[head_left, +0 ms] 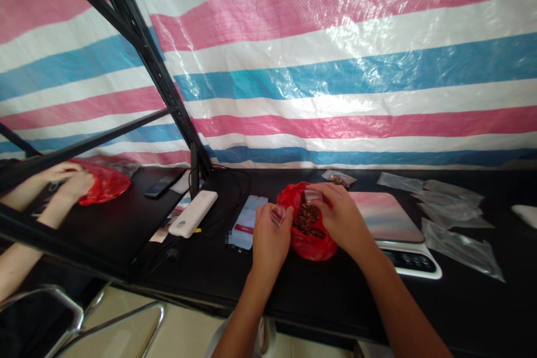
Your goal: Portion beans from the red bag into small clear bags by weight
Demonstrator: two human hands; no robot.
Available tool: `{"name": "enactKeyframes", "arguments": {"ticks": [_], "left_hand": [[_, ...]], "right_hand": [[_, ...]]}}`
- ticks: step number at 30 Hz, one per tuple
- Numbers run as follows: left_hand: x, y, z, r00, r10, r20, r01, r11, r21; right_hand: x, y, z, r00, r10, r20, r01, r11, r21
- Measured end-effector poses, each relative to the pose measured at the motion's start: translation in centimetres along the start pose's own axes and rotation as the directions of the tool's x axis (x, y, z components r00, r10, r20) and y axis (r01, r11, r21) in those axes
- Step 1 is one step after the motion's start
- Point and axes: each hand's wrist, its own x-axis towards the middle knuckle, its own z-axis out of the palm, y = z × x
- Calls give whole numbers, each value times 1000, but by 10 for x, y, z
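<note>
Head view from my remote seat: the left hand [271, 240] and right hand [342, 217] hover at the open mouth of a red plastic bag [312, 247], and the work at this moment is a two-handed pinch. The left fingers close on a small clear pouch [277, 215]; the right fingers, pressed together, pinch a second clear pouch [313, 196]. Dark brown beans [307, 220] lie in the bag, just below and between the fingertips. Just left of the left fingers is a smartphone [247, 222]; right of the right fingers is a digital scale [409, 260], with clear plastic bags [453, 201] farther out. Beyond the right fingertips lies a small packet of brown pieces [339, 179]. The fingers hide the pouches' openings, so I can't tell what's inside. Far left of the fingers, a pair of hands [62, 182] and a red bag [104, 182] show behind a black frame [145, 50]; I can't tell whether that's a reflection.
</note>
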Motion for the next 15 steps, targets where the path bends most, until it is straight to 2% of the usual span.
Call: {"name": "enactKeyframes", "arguments": {"ticks": [2,4,7,10,15], "left_hand": [[0,-2,1,999,-23,24,23,1000,-2],[-1,-4,3,992,-57,115,62,997,-36],[0,-7,8,968,-134,214,156,984,-90],[2,-7,13,972,-170,161,201,960,-195],[7,-7,20,975,-194,108,222,886,-408]], "right_hand": [[7,10,-1,993,50,103,-41,996,-82],[13,18,0,978,65,198,-35,988,-150],[17,22,3,980,30,197,17,973,-231],[19,22,8,973,22,228,33,971,-236],[16,24,11,946,32,322,9,992,-126]]}}
